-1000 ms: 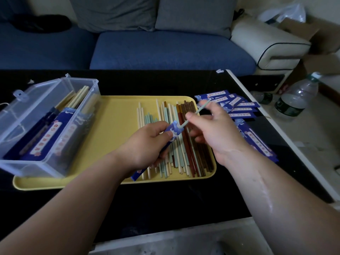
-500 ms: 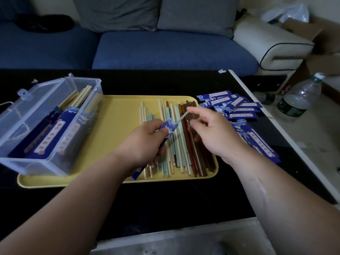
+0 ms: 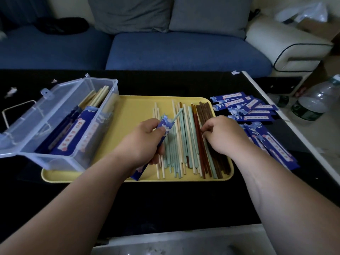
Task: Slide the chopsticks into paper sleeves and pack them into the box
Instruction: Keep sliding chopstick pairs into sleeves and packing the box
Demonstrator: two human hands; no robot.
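My left hand (image 3: pixel 143 140) grips a blue paper sleeve (image 3: pixel 163 128) slanted over the yellow tray (image 3: pixel 136 111). A pale green chopstick (image 3: pixel 177 115) sticks out of the sleeve's top. My right hand (image 3: pixel 222 137) is down on the loose chopsticks (image 3: pixel 185 144) on the tray, with curled fingertips pinching one among the red-brown ones. The clear plastic box (image 3: pixel 99 83) stands open on the tray's left end and holds several sleeved pairs. Empty blue sleeves (image 3: pixel 248 109) lie in a heap right of the tray.
The black table ends at a white edge (image 3: pixel 276 111) on the right, beyond which stands a plastic water bottle (image 3: pixel 316 102). A blue sofa (image 3: pixel 184 50) runs along the far side. The box's lid (image 3: pixel 18 111) lies open to the left.
My right hand let go of the green chopstick and dropped onto the loose chopsticks. The green chopstick now sits deeper in the sleeve, which my left hand still holds.
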